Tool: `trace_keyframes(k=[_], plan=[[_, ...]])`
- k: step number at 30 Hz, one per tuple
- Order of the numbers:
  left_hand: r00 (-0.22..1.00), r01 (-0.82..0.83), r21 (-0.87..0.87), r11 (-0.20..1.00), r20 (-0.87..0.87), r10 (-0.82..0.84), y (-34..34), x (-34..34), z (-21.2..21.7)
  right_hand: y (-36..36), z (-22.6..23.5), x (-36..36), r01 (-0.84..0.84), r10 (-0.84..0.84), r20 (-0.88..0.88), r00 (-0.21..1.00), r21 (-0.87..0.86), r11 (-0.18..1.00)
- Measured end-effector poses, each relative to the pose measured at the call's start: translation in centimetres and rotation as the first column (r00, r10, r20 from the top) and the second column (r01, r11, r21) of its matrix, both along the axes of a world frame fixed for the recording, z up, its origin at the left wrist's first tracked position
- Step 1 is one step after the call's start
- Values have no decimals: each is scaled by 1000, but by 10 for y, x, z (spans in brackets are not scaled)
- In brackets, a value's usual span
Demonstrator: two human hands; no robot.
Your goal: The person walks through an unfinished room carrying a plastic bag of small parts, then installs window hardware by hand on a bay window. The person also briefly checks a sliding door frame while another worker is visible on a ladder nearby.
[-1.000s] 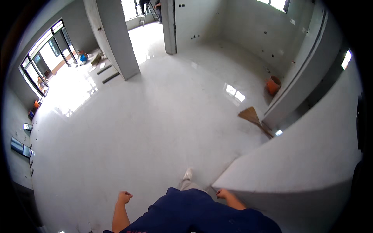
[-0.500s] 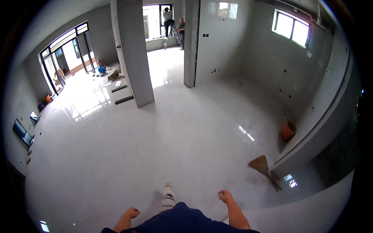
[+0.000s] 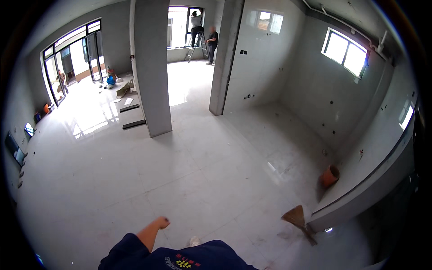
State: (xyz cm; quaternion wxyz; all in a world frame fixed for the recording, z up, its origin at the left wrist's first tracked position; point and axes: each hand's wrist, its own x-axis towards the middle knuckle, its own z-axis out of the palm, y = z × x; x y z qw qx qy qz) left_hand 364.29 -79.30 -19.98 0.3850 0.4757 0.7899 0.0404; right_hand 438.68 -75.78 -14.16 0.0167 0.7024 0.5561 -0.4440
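Straw broom (image 3: 296,218) well right of your left grip (image 3: 163,222), handle (image 3: 310,236) end farthest; fingers look half-curled, can't tell if empty. Right grip's out of view.

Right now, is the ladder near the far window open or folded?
Open: the ladder stands with its legs spread apart, and a person is up on it.

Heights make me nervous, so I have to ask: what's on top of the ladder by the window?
A person is up on the ladder, at the window. Their body covers its top, so anything else there cannot be seen.
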Motion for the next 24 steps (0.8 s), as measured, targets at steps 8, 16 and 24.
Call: trace_keyframes(k=[8,16,24], plan=[[949,-302,453,838,225,221,159,21,144,38,-98,-39,73,-31,-186,982,222,972],[469,-879,215,425,541,698,183,-42,222,215,65,-81,897,-627,-692,357,66,438],[546,-112,293,950,816,-187,229,115,321,252,304,-197,56,132,-905,405,168,984]])
